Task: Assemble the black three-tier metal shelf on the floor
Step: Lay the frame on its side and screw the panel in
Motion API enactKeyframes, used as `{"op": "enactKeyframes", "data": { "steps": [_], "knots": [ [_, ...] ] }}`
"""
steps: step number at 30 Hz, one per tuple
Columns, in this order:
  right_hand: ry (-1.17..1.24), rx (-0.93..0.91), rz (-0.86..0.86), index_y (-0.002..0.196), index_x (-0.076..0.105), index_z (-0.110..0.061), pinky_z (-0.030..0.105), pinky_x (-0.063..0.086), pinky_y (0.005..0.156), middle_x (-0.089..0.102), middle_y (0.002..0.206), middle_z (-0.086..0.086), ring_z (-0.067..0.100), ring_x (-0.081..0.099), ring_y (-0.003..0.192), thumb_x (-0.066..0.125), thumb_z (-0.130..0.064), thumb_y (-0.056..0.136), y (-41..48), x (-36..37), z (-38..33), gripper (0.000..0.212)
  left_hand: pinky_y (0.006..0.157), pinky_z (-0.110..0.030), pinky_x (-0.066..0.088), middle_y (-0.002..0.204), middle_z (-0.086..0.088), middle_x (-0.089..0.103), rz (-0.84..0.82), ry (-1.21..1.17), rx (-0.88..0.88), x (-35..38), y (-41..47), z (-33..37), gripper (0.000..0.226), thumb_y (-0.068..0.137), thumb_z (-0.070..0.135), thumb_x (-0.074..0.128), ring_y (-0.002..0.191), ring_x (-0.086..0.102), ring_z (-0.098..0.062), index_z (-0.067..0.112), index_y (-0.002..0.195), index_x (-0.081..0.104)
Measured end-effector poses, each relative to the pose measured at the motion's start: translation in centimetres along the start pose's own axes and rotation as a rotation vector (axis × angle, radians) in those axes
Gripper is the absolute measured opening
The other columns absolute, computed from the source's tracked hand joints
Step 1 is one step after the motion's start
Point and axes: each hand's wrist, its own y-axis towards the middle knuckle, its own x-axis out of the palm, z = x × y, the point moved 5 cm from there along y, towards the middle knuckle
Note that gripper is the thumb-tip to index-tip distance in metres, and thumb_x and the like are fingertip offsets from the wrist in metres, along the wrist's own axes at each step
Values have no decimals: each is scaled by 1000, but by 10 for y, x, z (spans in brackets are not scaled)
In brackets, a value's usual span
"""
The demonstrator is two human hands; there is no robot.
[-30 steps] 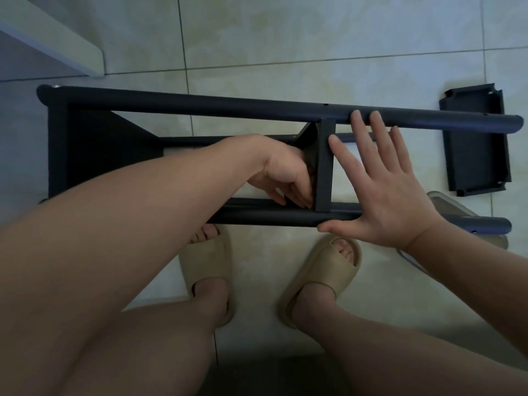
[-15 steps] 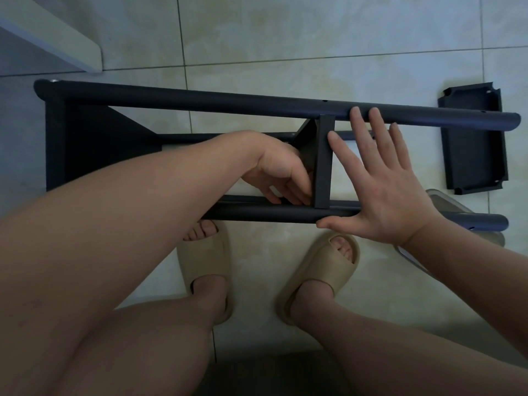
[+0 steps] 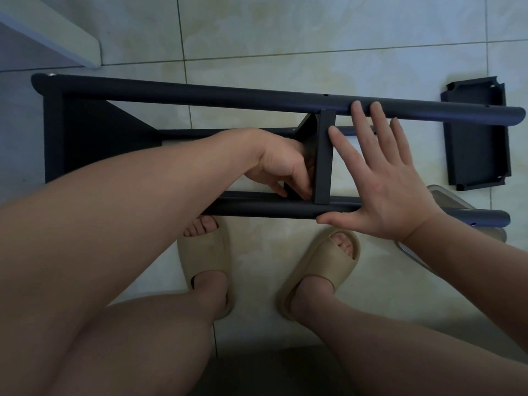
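The black shelf frame lies on its side on the tiled floor, its far pole [image 3: 228,95] and near pole [image 3: 265,209] running left to right. One tier [image 3: 85,138] is fixed at the left end. A middle tier [image 3: 323,155] stands between the poles. My left hand [image 3: 283,167] reaches inside the frame, fingers curled against the left face of the middle tier near the near pole. My right hand [image 3: 385,178] lies flat and spread just right of that tier, fingertips on the far pole, thumb along the near pole. A loose third tier [image 3: 480,144] lies at the right.
My two feet in beige slippers [image 3: 205,264] [image 3: 323,270] stand just in front of the near pole. A clear plastic container [image 3: 457,201] sits under the pole's right end. A white furniture edge [image 3: 57,32] occupies the top left corner.
Both hands stay in nearly the same places on the middle tier and poles. The view has shifted slightly; my left fingers have adjusted a little at the tier's lower corner.
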Motion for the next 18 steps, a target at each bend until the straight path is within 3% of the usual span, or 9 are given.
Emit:
{"op": "enactKeyframes", "data": {
  "steps": [9,18],
  "knots": [
    [-6,1,-4,162,17,-11,63,7,123,4,167,24,46,0,154,34,-93,81,1,-1,0,117,110,-47,42,106,3,77,-15,78,-128,-4,-6,-1,19,93,22,66,110,69,-14,21,112,70],
    [-4,-2,0,162,17,-11,64,8,123,4,167,25,46,0,154,34,-93,81,0,0,0,117,110,-50,37,105,3,78,28,91,-185,-3,-7,6,26,90,16,69,110,68,-12,20,116,70]
  ]
}}
